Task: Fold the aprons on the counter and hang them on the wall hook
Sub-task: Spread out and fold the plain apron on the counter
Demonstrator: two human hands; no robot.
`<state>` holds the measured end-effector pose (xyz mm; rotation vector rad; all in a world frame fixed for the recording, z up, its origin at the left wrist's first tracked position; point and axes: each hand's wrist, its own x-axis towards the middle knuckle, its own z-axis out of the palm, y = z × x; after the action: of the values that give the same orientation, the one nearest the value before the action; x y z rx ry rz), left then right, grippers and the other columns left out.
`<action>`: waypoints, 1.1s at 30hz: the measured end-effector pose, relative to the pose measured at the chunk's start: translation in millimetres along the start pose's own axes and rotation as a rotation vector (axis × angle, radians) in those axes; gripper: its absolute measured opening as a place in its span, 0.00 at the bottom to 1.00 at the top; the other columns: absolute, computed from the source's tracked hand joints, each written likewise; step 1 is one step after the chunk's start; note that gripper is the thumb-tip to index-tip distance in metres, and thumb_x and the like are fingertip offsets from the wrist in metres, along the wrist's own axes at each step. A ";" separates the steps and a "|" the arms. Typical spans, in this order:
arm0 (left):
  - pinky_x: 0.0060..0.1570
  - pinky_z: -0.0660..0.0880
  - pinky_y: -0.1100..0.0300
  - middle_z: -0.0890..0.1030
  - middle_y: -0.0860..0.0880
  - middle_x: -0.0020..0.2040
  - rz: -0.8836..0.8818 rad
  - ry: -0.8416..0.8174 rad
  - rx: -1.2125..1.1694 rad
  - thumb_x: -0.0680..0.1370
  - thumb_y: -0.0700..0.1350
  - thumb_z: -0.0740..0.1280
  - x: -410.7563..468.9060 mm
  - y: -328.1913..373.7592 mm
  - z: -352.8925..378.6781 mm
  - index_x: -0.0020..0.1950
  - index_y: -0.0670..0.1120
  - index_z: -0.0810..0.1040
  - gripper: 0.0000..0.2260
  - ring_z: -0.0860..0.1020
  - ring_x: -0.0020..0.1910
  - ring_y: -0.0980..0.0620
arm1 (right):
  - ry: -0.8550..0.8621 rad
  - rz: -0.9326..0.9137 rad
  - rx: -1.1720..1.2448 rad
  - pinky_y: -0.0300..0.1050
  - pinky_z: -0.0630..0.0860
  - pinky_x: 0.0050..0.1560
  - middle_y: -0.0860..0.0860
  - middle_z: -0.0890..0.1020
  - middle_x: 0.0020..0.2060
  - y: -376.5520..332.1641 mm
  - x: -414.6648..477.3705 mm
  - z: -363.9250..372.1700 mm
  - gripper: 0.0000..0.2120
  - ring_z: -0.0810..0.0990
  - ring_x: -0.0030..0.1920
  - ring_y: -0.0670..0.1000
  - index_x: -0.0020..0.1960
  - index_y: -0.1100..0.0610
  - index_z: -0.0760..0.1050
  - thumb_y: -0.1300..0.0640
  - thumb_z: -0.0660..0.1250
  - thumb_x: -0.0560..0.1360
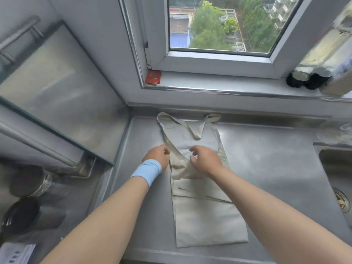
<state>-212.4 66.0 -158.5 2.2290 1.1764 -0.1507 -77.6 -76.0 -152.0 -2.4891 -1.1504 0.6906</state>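
Note:
A beige apron (205, 216) lies flat along the steel counter (266, 159), folded lengthwise into a narrow strip, with its neck strap (192, 128) toward the window. My left hand (158, 154), with a light blue band on the wrist, has curled fingers at the apron's left edge near the bib. My right hand (204, 159) hovers over the middle of the apron with fingers curled and apart; whether it pinches the cloth is unclear. No wall hook is in view.
A sink (339, 172) is set into the counter at right. A window sill behind holds a red packet (153, 77) and dark jars (304, 79). A glass-fronted cabinet (57, 88) stands at left, with dark pots (24, 202) below it.

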 end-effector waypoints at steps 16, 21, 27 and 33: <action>0.35 0.71 0.62 0.72 0.47 0.30 -0.253 -0.558 -0.545 0.65 0.45 0.74 67.4 -23.9 -26.4 0.39 0.49 0.66 0.16 0.70 0.28 0.47 | 0.022 0.251 0.604 0.42 0.60 0.30 0.50 0.69 0.28 -79.3 120.2 8.2 0.09 0.66 0.32 0.50 0.33 0.54 0.72 0.61 0.65 0.71; 0.41 0.81 0.60 0.83 0.44 0.36 -0.159 -0.681 -0.384 0.72 0.38 0.71 56.7 -16.5 -30.0 0.46 0.43 0.80 0.04 0.81 0.32 0.50 | 0.112 0.326 0.744 0.40 0.65 0.31 0.48 0.73 0.29 -78.8 128.5 -13.0 0.10 0.68 0.30 0.48 0.34 0.53 0.75 0.59 0.67 0.74; 0.43 0.82 0.57 0.86 0.45 0.39 -0.190 -0.563 -0.253 0.70 0.39 0.67 53.9 -18.9 -34.6 0.43 0.44 0.80 0.04 0.84 0.36 0.48 | 0.162 0.319 0.762 0.42 0.69 0.36 0.48 0.76 0.31 -75.8 137.0 -17.9 0.06 0.72 0.34 0.49 0.37 0.54 0.80 0.57 0.69 0.73; 0.45 0.79 0.58 0.84 0.48 0.41 -0.117 -0.352 0.062 0.71 0.48 0.66 47.0 -15.8 -40.5 0.39 0.49 0.77 0.04 0.81 0.39 0.47 | 0.158 0.162 0.430 0.40 0.71 0.55 0.46 0.78 0.52 -62.4 109.9 -15.9 0.15 0.77 0.53 0.45 0.59 0.51 0.77 0.54 0.71 0.74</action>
<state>-203.6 128.8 -150.2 2.0761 1.1159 -0.6081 -46.2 47.1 -142.0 -2.2333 -0.6651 0.6854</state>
